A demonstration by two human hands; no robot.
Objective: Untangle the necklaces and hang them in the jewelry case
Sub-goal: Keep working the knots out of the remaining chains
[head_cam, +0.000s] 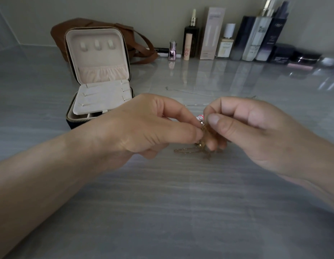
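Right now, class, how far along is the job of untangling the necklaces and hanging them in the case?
Done: the jewelry case stands open, and a silver chain lies apart on the table. In hand: left hand and right hand pinch the gold tangle. Left: the lid's three hooks are bare, so nothing is hung.

gold necklace [182, 150]: tangled, bunched at centre, pink-white charm [200, 117] on top | silver chain [183, 91]: thin, stretched out just beyond | jewelry case [97, 35]: far left, open, lid upright, beige lining
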